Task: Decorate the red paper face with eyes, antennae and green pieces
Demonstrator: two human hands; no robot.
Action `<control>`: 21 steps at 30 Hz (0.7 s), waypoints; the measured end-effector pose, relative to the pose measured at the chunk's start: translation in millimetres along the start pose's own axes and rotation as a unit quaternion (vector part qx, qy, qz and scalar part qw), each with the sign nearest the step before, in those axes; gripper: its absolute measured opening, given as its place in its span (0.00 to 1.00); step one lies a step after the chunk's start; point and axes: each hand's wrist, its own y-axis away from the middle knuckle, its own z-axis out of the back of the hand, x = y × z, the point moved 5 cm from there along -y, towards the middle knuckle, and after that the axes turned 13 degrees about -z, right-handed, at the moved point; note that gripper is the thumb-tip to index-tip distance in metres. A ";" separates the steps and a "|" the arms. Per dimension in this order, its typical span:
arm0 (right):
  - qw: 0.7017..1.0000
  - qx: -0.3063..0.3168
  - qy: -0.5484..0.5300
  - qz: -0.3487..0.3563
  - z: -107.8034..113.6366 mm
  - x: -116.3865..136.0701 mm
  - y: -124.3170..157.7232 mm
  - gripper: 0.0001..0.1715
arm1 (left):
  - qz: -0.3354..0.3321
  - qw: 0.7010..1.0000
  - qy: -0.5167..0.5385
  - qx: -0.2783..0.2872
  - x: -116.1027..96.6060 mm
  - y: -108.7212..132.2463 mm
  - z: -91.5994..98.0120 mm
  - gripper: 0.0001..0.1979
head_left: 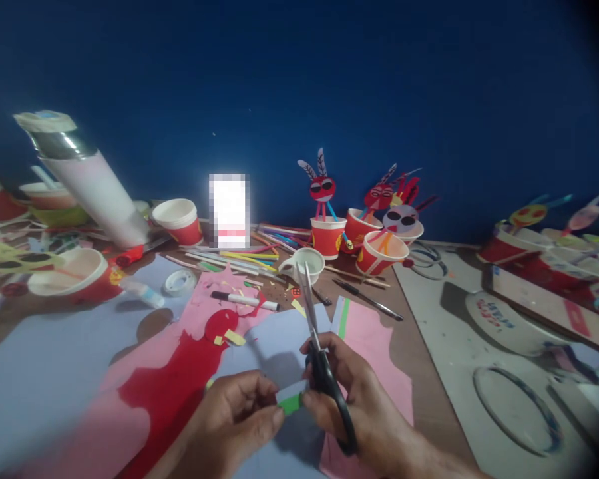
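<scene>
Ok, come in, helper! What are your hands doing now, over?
Left hand: pinching green paper strip. Right hand: gripping black-handled scissors, blades up. Blue paper lying under both hands.

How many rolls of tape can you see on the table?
1: a clear tape roll lying at the far edge of the blue paper. Others may be hidden in the clutter.

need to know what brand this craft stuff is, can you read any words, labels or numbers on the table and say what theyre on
No text can be read with certainty.
White round disc: blue and red lettering, too blurred to read.
Red paper cup: gold emblem, too small to read.
White marker: any print on its barrel is too small to read.
</scene>
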 end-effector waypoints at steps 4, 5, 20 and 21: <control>1.000 -0.006 -0.008 0.000 -1.3 1.6 0.2 0.24 | 0.004 1.000 -0.017 -0.015 4.0 -1.6 1.0 0.14; 1.000 -0.006 -0.009 0.003 -1.5 2.0 0.1 0.24 | 0.006 1.000 -0.020 -0.017 4.3 -1.9 0.9 0.14; 0.980 0.145 0.131 -0.043 -15.1 -7.7 4.3 0.29 | -0.084 0.969 0.123 -0.198 -32.1 -3.3 40.8 0.06; 0.977 0.159 0.137 -0.049 -16.4 -9.3 4.0 0.31 | -0.081 0.971 0.116 -0.191 -32.7 -3.3 40.9 0.05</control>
